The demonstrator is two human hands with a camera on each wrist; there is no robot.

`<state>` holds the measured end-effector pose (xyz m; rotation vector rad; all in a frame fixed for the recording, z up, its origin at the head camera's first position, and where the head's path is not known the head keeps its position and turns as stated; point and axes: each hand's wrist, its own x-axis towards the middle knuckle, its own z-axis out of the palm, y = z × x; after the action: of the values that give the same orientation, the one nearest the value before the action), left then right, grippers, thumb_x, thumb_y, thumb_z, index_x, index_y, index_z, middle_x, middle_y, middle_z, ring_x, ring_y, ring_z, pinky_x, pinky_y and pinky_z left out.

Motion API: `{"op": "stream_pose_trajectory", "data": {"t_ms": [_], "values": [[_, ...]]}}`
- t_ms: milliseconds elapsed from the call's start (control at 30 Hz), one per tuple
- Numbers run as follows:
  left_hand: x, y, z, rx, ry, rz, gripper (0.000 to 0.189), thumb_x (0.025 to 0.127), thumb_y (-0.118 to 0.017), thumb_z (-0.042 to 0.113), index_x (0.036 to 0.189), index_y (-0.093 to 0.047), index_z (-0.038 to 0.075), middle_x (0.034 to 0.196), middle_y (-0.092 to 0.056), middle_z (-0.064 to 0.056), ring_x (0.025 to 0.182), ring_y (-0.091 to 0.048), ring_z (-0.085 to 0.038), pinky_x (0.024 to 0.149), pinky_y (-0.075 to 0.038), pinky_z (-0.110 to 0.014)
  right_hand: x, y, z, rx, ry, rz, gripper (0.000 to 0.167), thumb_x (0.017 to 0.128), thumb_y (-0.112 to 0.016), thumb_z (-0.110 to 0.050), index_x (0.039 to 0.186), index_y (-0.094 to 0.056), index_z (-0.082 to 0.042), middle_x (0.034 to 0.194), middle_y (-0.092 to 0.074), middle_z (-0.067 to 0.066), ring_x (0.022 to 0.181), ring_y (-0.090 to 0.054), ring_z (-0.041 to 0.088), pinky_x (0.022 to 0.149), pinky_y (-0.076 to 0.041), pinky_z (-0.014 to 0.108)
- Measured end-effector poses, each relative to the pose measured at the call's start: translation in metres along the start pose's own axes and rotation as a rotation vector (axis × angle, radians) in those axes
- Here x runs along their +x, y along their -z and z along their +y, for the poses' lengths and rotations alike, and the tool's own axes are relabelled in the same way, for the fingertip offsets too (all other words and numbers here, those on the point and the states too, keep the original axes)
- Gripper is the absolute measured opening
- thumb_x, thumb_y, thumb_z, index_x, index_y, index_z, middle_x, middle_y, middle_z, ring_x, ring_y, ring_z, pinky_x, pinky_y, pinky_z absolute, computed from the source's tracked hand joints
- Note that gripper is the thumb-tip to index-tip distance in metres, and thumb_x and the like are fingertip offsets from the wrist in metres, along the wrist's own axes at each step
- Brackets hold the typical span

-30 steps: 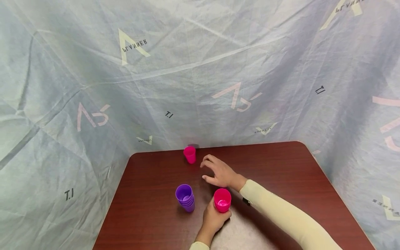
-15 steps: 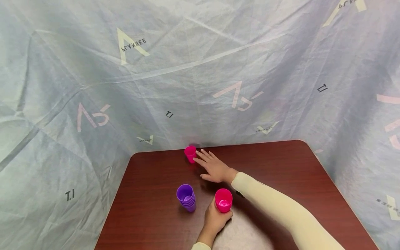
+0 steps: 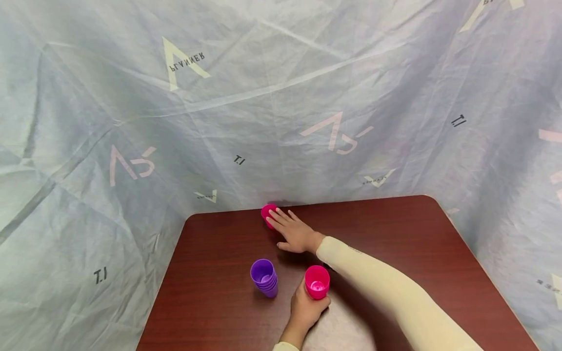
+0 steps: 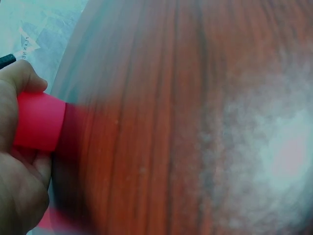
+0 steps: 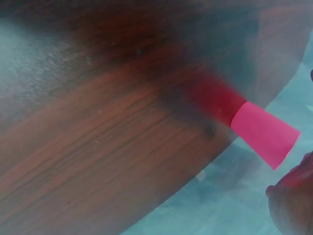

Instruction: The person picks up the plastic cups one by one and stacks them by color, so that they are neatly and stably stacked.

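My left hand (image 3: 304, 306) grips a pink plastic cup (image 3: 317, 282) near the front of the table, its mouth facing up. In the left wrist view, thumb and fingers wrap round that cup (image 4: 40, 121). At the back edge stands another pink cup (image 3: 268, 213), partly hidden behind the spread, straight fingers of my right hand (image 3: 295, 234). The right wrist view shows the far cup (image 5: 264, 134) with fingertips (image 5: 293, 198) close by its rim. Left of my left hand, a nested stack of purple cups (image 3: 264, 278) stands upright.
The brown wood-grain table (image 3: 210, 292) has rounded far corners. A grey-white printed cloth (image 3: 281, 97) hangs right behind its back edge and along both sides. My right sleeve (image 3: 377, 282) crosses over the right half of the table.
My right hand has moved left and away from me, its fingers straightening from a loose curl, and now overlaps the far pink cup. My left hand keeps its grip on the near cup.
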<state>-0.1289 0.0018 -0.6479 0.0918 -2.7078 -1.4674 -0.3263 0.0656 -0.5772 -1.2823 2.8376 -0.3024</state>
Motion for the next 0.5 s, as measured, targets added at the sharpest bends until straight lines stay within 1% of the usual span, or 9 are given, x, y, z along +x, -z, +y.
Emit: {"op": "stream_pose_trajectory", "data": {"t_ms": [133, 233, 333, 400, 500], "values": [[0.000, 0.000, 0.000, 0.004, -0.004, -0.002, 0.072, 0.064, -0.089, 0.023, 0.132, -0.066, 0.019, 0.111, -0.079, 0.004, 0.102, -0.074, -0.017, 0.086, -0.059, -0.038, 0.005, 0.003, 0.000, 0.030, -0.038, -0.016, 0.089, 0.103, -0.062, -0.043, 0.171, -0.012, -0.016, 0.181, -0.006, 0.008, 0.168, -0.006, 0.032, 0.134, -0.015, 0.060], [-0.001, 0.000, -0.001, 0.015, -0.005, -0.010, 0.071, 0.064, -0.089, 0.024, 0.131, -0.066, 0.019, 0.111, -0.079, 0.004, 0.102, -0.074, -0.018, 0.085, -0.058, -0.038, 0.009, 0.003, 0.000, 0.025, -0.063, -0.050, 0.090, 0.103, -0.060, -0.045, 0.171, -0.008, -0.018, 0.181, -0.003, 0.006, 0.168, -0.003, 0.030, 0.134, -0.014, 0.058], [-0.001, -0.001, -0.002, 0.027, -0.012, 0.004, 0.069, 0.064, -0.089, 0.024, 0.129, -0.067, 0.019, 0.109, -0.079, 0.005, 0.101, -0.074, -0.018, 0.083, -0.058, -0.038, 0.016, 0.002, 0.000, 0.020, -0.057, -0.051, 0.091, 0.103, -0.060, -0.046, 0.171, -0.008, -0.017, 0.181, -0.003, 0.007, 0.168, -0.004, 0.030, 0.134, -0.015, 0.059], [-0.001, -0.002, -0.003, 0.033, -0.023, 0.020, 0.067, 0.064, -0.089, 0.024, 0.128, -0.068, 0.020, 0.107, -0.079, 0.005, 0.099, -0.074, -0.018, 0.082, -0.058, -0.038, 0.022, 0.001, 0.001, 0.005, -0.050, -0.038, 0.091, 0.103, -0.060, -0.046, 0.171, -0.009, -0.016, 0.181, -0.005, 0.009, 0.168, -0.006, 0.032, 0.133, -0.017, 0.059], [-0.002, -0.003, -0.004, 0.026, -0.036, 0.032, 0.064, 0.064, -0.088, 0.024, 0.125, -0.068, 0.021, 0.104, -0.079, 0.006, 0.097, -0.074, -0.017, 0.080, -0.058, -0.036, 0.029, 0.002, 0.000, -0.011, -0.060, -0.041, 0.092, 0.102, -0.062, -0.044, 0.171, -0.010, -0.015, 0.180, -0.009, 0.010, 0.168, -0.007, 0.033, 0.133, -0.018, 0.059]]}}
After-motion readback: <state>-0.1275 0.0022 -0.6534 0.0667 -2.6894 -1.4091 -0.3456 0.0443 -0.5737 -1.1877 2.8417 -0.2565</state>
